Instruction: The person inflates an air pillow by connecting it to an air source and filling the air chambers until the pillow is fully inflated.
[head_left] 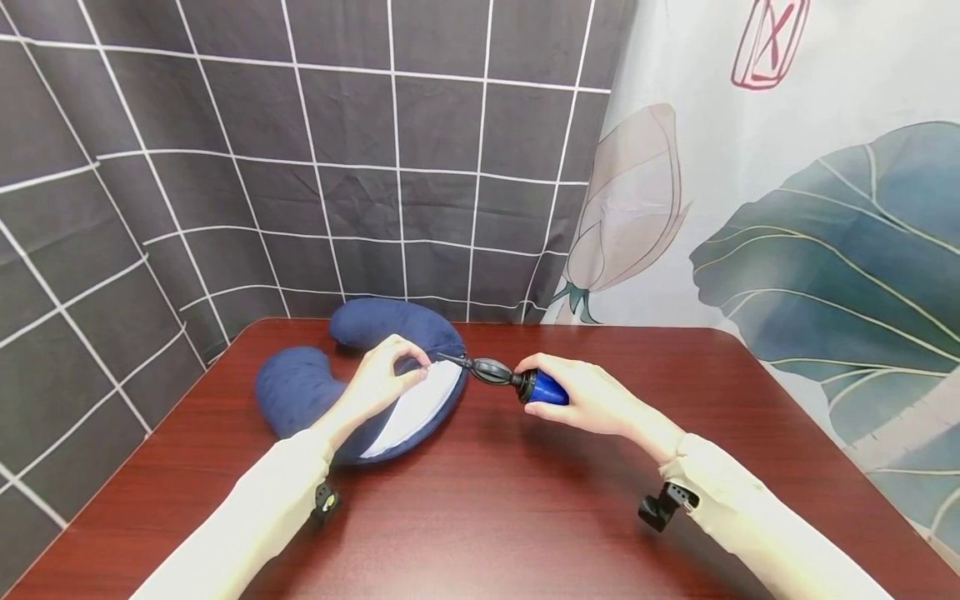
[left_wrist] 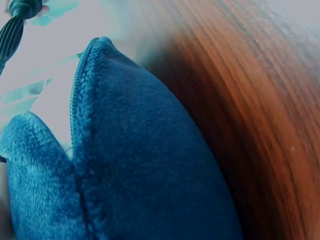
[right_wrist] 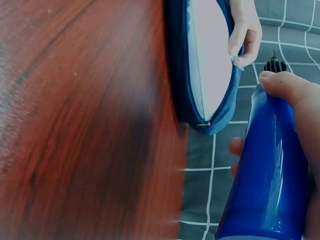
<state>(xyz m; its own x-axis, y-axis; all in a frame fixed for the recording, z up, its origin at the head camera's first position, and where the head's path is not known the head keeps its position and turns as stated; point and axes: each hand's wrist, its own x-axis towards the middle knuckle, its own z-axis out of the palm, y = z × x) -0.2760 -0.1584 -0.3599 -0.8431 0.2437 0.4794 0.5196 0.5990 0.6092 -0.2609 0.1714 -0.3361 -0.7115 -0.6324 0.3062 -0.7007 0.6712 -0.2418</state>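
A navy, plush, U-shaped neck pillow (head_left: 296, 387) lies on the table, its zip open along the outer curve with the white inside (head_left: 420, 408) showing. My left hand (head_left: 378, 379) pinches the edge of that opening between thumb and fingertips. In the left wrist view the parted zip edge (left_wrist: 75, 100) stands close to the camera. My right hand (head_left: 581, 392) grips a blue tapered handle (right_wrist: 267, 175) with a black collar. From the collar extends a black ribbed bulb (head_left: 492, 371) ending in a thin tip, which points at the opening, close to my left fingertips.
The reddish-brown wooden table (head_left: 465, 533) reaches back to a dark grid-patterned curtain (head_left: 345, 200). A pale curtain with a lotus print (head_left: 645, 208) hangs at the right. A black strap device (head_left: 663, 504) is on the right wrist.
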